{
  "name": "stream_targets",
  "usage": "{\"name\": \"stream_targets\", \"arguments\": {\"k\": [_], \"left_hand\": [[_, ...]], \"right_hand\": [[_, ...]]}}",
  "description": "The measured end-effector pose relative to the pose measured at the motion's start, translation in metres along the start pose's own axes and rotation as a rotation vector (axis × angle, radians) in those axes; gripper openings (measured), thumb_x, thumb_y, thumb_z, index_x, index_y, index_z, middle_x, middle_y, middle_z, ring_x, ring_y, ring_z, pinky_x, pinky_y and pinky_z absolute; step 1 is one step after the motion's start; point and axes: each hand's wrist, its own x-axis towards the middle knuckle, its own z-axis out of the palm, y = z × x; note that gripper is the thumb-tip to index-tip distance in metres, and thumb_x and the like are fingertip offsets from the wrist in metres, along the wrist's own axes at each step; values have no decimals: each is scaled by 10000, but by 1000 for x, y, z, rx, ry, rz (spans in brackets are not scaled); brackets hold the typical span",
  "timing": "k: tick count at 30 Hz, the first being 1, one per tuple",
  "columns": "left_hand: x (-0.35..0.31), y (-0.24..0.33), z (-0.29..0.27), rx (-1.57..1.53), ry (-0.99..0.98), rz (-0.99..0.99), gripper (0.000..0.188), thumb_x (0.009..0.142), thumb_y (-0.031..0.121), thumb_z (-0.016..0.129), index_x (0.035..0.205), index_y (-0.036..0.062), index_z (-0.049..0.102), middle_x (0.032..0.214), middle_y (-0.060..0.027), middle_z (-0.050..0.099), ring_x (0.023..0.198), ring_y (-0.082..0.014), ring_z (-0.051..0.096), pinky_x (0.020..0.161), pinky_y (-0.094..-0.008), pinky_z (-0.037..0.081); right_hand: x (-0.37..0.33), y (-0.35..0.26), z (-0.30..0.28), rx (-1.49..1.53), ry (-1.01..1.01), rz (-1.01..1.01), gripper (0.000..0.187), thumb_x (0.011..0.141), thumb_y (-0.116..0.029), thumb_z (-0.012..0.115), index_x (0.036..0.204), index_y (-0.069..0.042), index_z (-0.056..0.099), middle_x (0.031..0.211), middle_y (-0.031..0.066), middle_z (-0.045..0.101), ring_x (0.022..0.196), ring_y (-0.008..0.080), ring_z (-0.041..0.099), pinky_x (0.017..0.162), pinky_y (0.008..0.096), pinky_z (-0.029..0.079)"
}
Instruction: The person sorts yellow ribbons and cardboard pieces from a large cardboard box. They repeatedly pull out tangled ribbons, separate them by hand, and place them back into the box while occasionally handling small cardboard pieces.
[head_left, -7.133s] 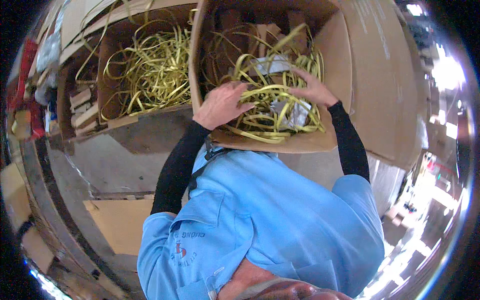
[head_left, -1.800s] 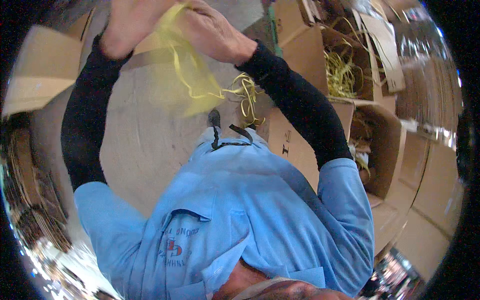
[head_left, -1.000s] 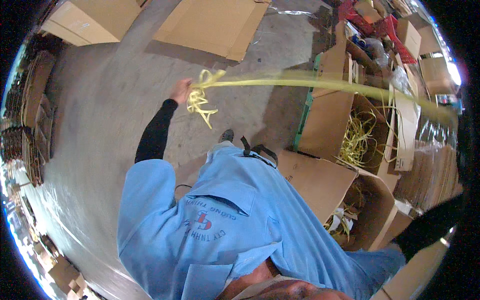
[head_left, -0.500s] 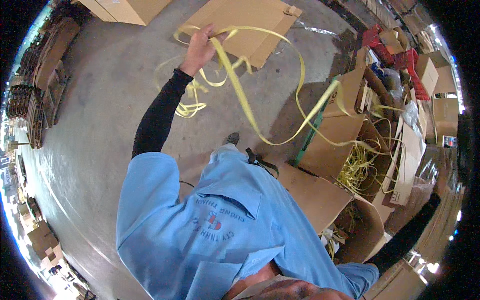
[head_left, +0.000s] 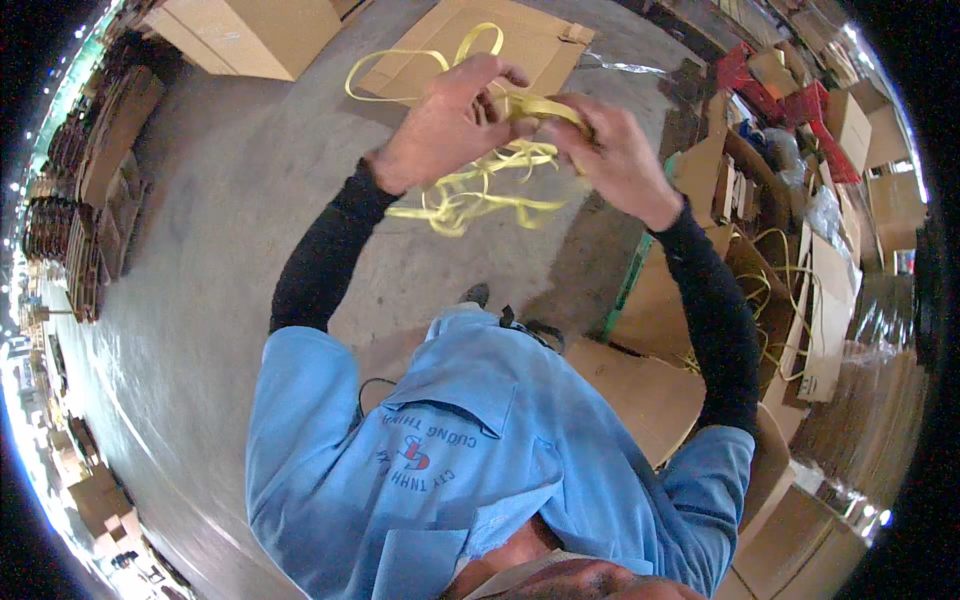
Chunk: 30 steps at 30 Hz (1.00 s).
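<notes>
On the near side of a flattened cardboard sheet [head_left: 545, 55], a worker in a blue shirt [head_left: 600, 450] and black sleeves gathers yellow strapping [head_left: 550, 108] between two bare hands. The left hand [head_left: 450, 125] grasps the bunch with fingers curled around it; the right hand [head_left: 615, 155], slightly blurred, has its grip on the same band, a short taut-looking stretch linking the two.

By appearances, the gathering is partly done: some lengths are bunched between the fingers, while much of the strap is loose. A pair of wide loops [head_left: 350, 75] rises beyond the left hand, one of them crossing the sheet in view, and a tangle [head_left: 455, 210] hangs on the sheet's near side, above the concrete floor [head_left: 230, 250]. Whether its lowest ends touch the floor cannot be told. No knot or finished coil can be made out in the bunch.

To the right of the sheet and nearer the worker, more yellow strands [head_left: 795, 268] trail around open cartons, out of either hand's hold; the right arm hides part of them. Red crates [head_left: 735, 65] stand farther right of the sheet, and a carton [head_left: 250, 35] sits to its left.
</notes>
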Motion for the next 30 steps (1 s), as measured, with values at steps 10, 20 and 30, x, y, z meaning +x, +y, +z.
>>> {"name": "stream_targets", "arguments": {"k": [10,20,30], "left_hand": [[-56,-104,-43,604,-120,183,229,874,141,646,1097,90,638,960,-120,675,872,-282,664,777,-404,534],[-46,-111,-193,972,543,288,296,771,-53,504,980,56,683,974,-99,722,916,-295,682,1072,-468,436],[16,-26,-83,698,380,865,233,771,223,579,941,90,666,1196,-95,680,1167,-254,627,1109,-516,280]], "right_hand": [[-40,13,-59,-297,69,-199,281,850,-23,646,1129,-33,683,991,131,689,798,239,677,712,311,527],[-160,148,-154,-1013,-408,479,556,744,-248,783,1253,-107,608,1313,171,573,1175,361,554,1015,462,433],[-80,59,-62,84,-97,-35,667,874,-303,696,1413,9,456,1452,169,478,1356,286,445,1164,385,275]]}}
